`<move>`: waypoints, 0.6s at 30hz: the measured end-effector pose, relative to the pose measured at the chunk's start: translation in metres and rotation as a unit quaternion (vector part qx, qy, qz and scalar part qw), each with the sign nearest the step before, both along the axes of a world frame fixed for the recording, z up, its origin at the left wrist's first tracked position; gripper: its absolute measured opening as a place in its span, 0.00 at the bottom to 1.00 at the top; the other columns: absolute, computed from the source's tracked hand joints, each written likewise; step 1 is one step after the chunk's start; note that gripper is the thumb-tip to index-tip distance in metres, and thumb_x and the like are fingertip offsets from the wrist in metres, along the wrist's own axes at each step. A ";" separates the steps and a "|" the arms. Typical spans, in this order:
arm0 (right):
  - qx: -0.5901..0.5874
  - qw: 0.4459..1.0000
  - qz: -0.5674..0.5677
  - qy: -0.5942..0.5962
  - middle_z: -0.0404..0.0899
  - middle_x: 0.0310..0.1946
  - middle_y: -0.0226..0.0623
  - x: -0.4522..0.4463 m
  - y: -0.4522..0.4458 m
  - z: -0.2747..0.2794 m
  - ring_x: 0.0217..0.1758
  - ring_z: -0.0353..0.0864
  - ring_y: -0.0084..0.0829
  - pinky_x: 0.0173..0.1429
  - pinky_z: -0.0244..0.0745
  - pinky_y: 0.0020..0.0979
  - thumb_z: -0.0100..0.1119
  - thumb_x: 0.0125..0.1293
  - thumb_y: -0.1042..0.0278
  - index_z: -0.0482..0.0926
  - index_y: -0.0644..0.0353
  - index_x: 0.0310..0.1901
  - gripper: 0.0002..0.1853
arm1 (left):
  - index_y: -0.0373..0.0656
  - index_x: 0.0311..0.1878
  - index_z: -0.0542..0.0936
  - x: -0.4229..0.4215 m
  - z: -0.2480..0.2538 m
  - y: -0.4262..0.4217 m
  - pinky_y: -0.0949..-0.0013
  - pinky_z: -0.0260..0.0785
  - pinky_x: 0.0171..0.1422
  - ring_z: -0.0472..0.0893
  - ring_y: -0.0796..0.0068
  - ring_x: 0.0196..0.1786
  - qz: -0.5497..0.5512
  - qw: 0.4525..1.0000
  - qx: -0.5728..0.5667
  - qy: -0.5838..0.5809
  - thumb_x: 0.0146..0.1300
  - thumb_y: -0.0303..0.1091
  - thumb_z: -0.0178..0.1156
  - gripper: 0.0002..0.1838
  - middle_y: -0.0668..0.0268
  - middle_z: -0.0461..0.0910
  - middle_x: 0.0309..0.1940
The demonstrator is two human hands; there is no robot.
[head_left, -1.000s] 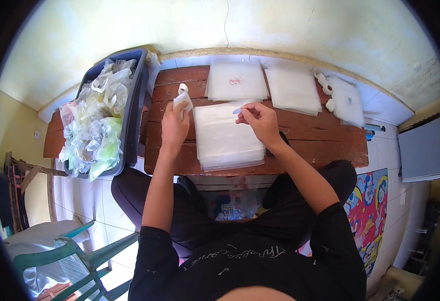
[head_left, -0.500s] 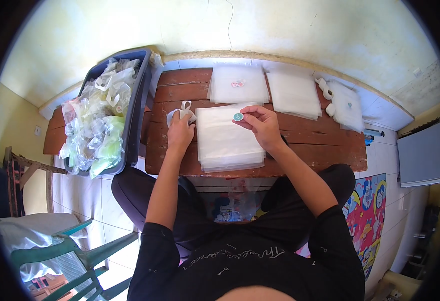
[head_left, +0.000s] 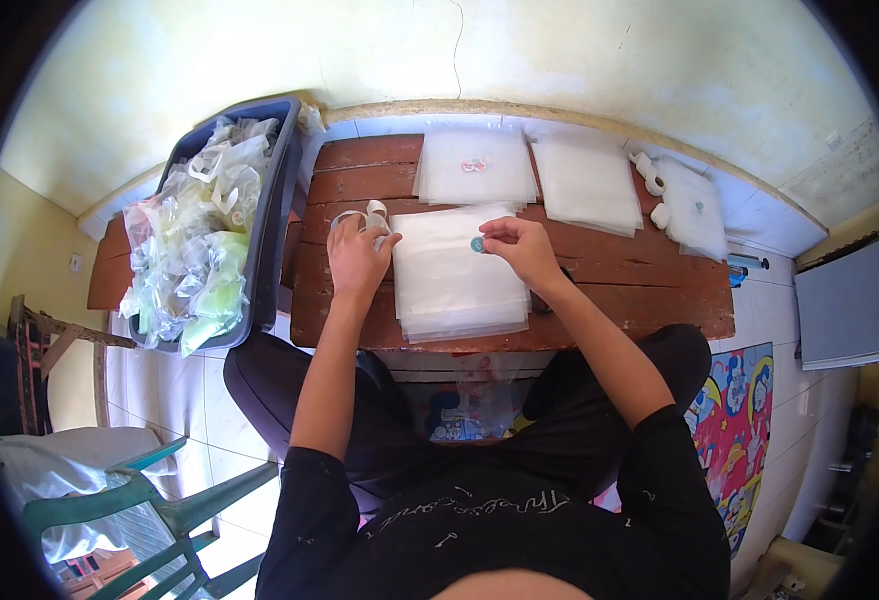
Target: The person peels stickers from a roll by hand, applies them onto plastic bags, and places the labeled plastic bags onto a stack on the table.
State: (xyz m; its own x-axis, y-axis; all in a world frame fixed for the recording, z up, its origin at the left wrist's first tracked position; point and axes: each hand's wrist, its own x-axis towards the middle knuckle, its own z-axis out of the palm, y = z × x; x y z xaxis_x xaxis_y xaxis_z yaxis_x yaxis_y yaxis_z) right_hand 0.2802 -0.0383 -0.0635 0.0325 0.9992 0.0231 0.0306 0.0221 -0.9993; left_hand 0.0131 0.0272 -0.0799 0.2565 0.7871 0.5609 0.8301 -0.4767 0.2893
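A stack of clear plastic bags [head_left: 449, 295] lies on the wooden table straight in front of me. Over its upper right part, my right hand [head_left: 522, 252] pinches the edge of a small round green sticker [head_left: 476, 244] between thumb and fingertips. The sticker is at the bag's surface; whether it touches is hard to tell. Left of the stack, my left hand [head_left: 357, 262] has its fingers curled over a white roll of sticker backing [head_left: 376, 210], which is partly hidden beneath them. A loop of the backing strip sticks up beyond the fingers.
More bag stacks lie along the back: one [head_left: 469, 185] with a red sticker, a plain one [head_left: 584, 185], and one [head_left: 694, 210] with a green sticker. White rolls [head_left: 649, 175] sit between. A dark tub [head_left: 271, 215] of plastic bags stands left, a green chair [head_left: 124, 505] lower left.
My right hand has lowered the green sticker toward the top bag, slightly nearer to me. The left hand has shifted a little, its fingers now farther over the roll.
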 end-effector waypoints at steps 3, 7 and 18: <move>-0.003 0.993 -0.008 -0.114 0.87 0.32 0.38 0.002 0.002 -0.009 0.39 0.86 0.25 0.46 0.79 0.24 0.68 0.59 0.73 0.85 0.67 0.39 0.09 | 0.46 0.34 0.86 0.004 0.013 -0.004 0.54 0.64 0.65 0.77 0.58 0.54 0.031 0.999 0.010 -0.009 0.53 0.40 0.71 0.10 0.58 0.78 0.46; -0.011 0.976 -0.006 -0.219 0.87 0.29 0.37 0.000 0.001 -0.011 0.36 0.86 0.25 0.44 0.78 0.26 0.68 0.57 0.71 0.87 0.63 0.36 0.07 | 0.46 0.38 0.86 0.018 0.015 -0.015 0.54 0.64 0.66 0.76 0.59 0.57 0.007 0.999 0.035 -0.038 0.54 0.37 0.69 0.09 0.58 0.79 0.50; -0.011 0.970 0.018 -0.244 0.86 0.31 0.41 -0.001 0.011 -0.037 0.34 0.85 0.30 0.42 0.78 0.30 0.66 0.54 0.74 0.86 0.63 0.36 0.08 | 0.48 0.49 0.84 0.044 -0.030 -0.036 0.56 0.66 0.67 0.73 0.55 0.64 -0.237 0.954 -0.179 0.047 0.54 0.37 0.69 0.18 0.56 0.76 0.59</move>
State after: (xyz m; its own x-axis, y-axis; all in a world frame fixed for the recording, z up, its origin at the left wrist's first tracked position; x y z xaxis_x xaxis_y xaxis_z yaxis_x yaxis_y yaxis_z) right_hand 0.2791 -0.0276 -0.1005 -0.0120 0.9999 0.0051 0.4988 0.0104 -0.8667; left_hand 0.0570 -0.0087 -0.1094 0.6674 0.7069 0.2343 0.5761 -0.6894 0.4392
